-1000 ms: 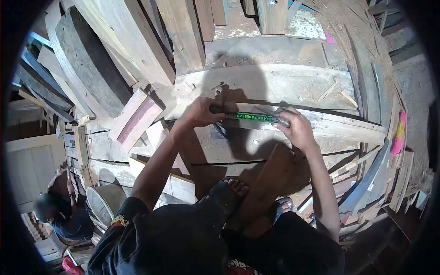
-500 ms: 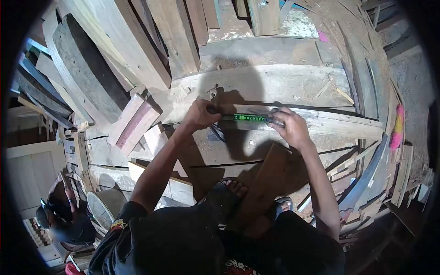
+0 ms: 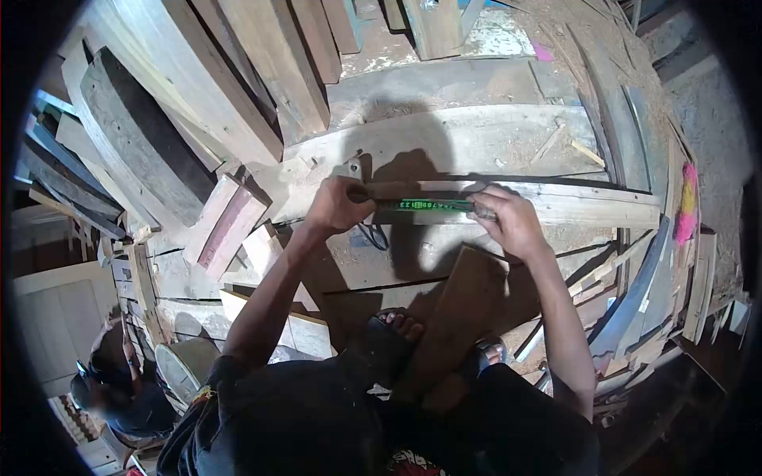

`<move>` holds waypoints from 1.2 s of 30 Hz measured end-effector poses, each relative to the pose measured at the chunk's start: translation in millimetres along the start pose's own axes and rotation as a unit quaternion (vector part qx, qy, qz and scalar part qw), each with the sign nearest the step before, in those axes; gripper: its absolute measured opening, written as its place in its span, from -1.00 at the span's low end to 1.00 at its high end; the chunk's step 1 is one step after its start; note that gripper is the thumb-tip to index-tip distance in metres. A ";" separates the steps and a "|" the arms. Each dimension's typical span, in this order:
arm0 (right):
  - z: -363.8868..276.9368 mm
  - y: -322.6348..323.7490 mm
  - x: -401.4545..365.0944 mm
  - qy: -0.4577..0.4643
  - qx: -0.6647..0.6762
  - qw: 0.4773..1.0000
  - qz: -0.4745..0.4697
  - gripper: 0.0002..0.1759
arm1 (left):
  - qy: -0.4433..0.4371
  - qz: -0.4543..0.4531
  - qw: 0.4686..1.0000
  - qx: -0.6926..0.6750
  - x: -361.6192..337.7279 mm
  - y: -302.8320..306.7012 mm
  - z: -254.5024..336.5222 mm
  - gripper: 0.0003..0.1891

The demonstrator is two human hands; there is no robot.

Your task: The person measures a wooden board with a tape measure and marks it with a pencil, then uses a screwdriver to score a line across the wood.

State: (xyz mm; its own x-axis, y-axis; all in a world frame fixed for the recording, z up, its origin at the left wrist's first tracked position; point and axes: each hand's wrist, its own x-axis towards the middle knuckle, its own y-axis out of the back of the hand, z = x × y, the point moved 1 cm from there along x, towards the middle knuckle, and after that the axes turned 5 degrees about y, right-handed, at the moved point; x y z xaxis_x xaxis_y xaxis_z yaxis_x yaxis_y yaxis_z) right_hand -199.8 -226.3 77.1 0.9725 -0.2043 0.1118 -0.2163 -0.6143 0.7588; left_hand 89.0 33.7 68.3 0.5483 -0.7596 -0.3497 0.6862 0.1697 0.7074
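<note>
A green tape measure blade stretches between my two hands along a long pale wooden board. My left hand is closed at the blade's left end, beside a light-coloured metal piece whose full shape I cannot make out. A dark cord loop hangs just below that hand. My right hand pinches the blade's right end, its fingers over the board. A brown plank slants between my feet, below the blade.
Thick timbers and a curved dark plank lie at the upper left. A round container stands at the lower left, near another person. Wood scraps and a pink-yellow bundle are on the right.
My left hand has shifted slightly left, and the blade between my hands looks a little longer. The whole view has moved slightly.
</note>
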 end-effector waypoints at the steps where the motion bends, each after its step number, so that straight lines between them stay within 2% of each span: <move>1: 5.4 4.2 -3.7 -0.012 -0.006 1.000 0.000 -0.63 | -0.006 0.007 1.000 -0.002 2.2 0.6 -1.7 -0.62; 3: 10.4 15.9 -10.7 -0.019 -0.014 1.000 0.011 -0.63 | -0.001 0.003 1.000 -0.005 4.2 1.3 5.1 -0.61; 4: 12.3 23.6 -11.2 -0.053 -0.016 0.998 -0.029 -0.60 | 0.011 -0.007 1.000 -0.007 0.8 6.9 19.1 -0.61; 5: 15.6 25.8 -13.5 -0.056 -0.015 0.998 -0.023 -0.60 | 0.024 -0.016 1.000 -0.009 -0.1 10.7 30.2 -0.60; 6: 18.6 26.7 -16.3 -0.059 -0.013 0.998 -0.018 -0.60 | 0.060 -0.048 0.997 -0.020 2.1 10.0 34.5 -0.57; 7: 21.8 26.5 -19.2 -0.061 -0.010 0.998 -0.014 -0.60 | 0.055 -0.055 0.997 -0.019 2.5 9.2 39.2 -0.59; 8: 26.9 24.4 -22.8 -0.022 -0.018 0.999 0.016 -0.59 | 0.049 -0.062 0.997 -0.018 2.8 8.4 43.9 -0.62; 10: 25.3 28.0 -22.4 -0.046 -0.003 0.999 -0.004 -0.59 | 0.052 -0.088 0.994 -0.024 5.8 5.0 50.3 -0.65; 14: 28.1 28.7 -27.7 -0.045 -0.006 0.999 -0.004 -0.60 | -0.001 -0.124 0.992 -0.036 11.3 0.7 48.0 -0.62; 17: 28.1 32.2 -27.8 -0.054 -0.003 0.998 -0.013 -0.59 | -0.023 -0.163 0.980 -0.111 18.9 -12.6 30.2 -0.61; 20: 33.9 31.2 -32.9 -0.039 -0.026 0.999 0.004 -0.59 | -0.093 -0.160 0.979 -0.088 27.1 -19.1 17.0 -0.61; 26: 37.0 37.4 -35.9 -0.065 -0.020 0.998 -0.018 -0.59 | -0.099 -0.209 0.971 -0.051 24.2 -10.7 42.1 -0.58; 29: 36.3 42.5 -38.3 -0.072 -0.028 0.997 -0.017 -0.59 | -0.072 -0.237 0.960 -0.127 19.4 -13.3 51.4 -0.53; 32: 42.2 45.0 -46.0 -0.058 -0.034 0.998 0.001 -0.60 | -0.131 -0.221 0.958 -0.123 20.9 -17.6 57.1 -0.49; 36: 41.7 55.4 -49.2 -0.081 -0.020 0.996 -0.005 -0.61 | -0.102 -0.218 0.966 -0.098 24.2 -26.2 66.6 -0.49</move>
State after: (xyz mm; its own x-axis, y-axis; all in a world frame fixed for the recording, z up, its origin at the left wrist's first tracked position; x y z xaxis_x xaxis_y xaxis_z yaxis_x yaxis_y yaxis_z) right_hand -263.2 -282.0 86.9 0.9469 -0.3215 0.0015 -0.2004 -0.5867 0.7846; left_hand 52.4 -30.9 82.3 0.0953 -0.8907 -0.4446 0.9186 -0.0934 0.3841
